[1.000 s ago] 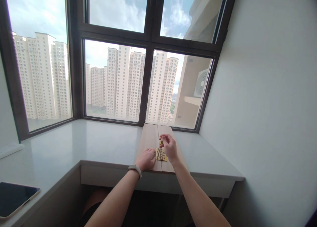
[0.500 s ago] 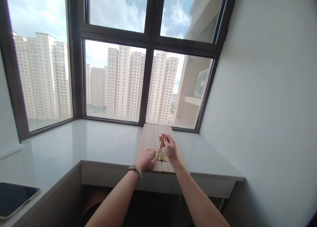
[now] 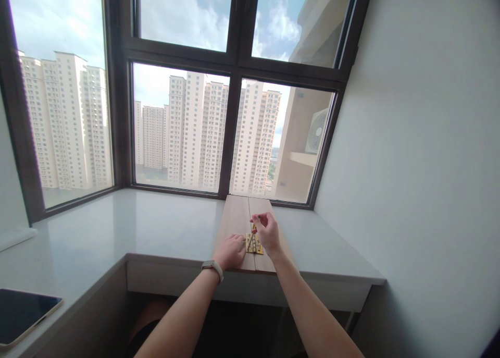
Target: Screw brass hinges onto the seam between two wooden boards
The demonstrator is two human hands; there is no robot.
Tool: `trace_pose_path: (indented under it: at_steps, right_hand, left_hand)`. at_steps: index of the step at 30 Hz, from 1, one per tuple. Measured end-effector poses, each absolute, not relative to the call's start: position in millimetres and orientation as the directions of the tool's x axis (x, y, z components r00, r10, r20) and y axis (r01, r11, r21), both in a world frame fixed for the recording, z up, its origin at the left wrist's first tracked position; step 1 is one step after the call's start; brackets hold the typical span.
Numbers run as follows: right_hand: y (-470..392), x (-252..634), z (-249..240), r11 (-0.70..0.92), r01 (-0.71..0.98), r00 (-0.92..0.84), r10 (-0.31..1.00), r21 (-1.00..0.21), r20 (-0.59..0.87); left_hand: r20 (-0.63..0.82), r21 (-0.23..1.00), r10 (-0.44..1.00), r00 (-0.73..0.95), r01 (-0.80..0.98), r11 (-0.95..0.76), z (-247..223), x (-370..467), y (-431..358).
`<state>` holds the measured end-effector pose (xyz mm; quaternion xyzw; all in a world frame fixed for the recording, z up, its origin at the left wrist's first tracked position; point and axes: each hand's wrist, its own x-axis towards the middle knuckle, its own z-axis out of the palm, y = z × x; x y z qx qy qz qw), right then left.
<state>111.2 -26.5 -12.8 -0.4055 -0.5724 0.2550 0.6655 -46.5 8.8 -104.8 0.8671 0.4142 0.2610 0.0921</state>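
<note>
A small yellow hinge-like plate [image 3: 254,244] with dark holes lies near the front edge of two wooden boards [image 3: 236,215]. My right hand [image 3: 267,233] is closed around the yellow and black handle of a screwdriver [image 3: 254,226], whose thin shaft slants down to the plate; its tip is too small to make out. Flat on the left board rests my left hand [image 3: 232,250], its fingers stretched out against the plate's left side. The fingers of my right hand partly hide the handle.
The boards lie across a white windowsill counter [image 3: 175,227] below dark window frames [image 3: 230,134]. A tablet [image 3: 25,313] sits on the counter at the far left. A white wall [image 3: 422,139] rises on the right.
The fingers of my right hand have shifted on the handle and now cover more of it. My left hand and the plate stay in place.
</note>
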Motion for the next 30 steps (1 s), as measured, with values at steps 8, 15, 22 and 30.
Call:
trace_pose_path:
  at_steps: [8, 15, 22, 30]
  right_hand:
    - [-30.1, 111.5, -11.1, 0.522, 0.054, 0.168, 0.835, -0.851, 0.523]
    - [-30.2, 111.2, -11.9, 0.542, 0.103, 0.188, 0.813, -0.834, 0.551]
    - [-29.9, 111.0, -13.2, 0.544, 0.099, 0.189, 0.812, -0.833, 0.552]
    - [-27.2, 112.5, -16.5, 0.528, 0.067, 0.207, 0.823, -0.847, 0.529]
  left_hand:
    - [0.403, 0.377, 0.754, 0.518, 0.657, -0.653, -105.9, -45.8, 10.0]
    - [0.402, 0.367, 0.75, 0.525, 0.658, -0.658, -106.6, -46.9, 10.0]
    - [0.414, 0.367, 0.743, 0.525, 0.651, -0.664, -107.0, -46.9, 10.8]
    - [0.413, 0.367, 0.747, 0.521, 0.655, -0.66, -109.6, -47.1, 13.0]
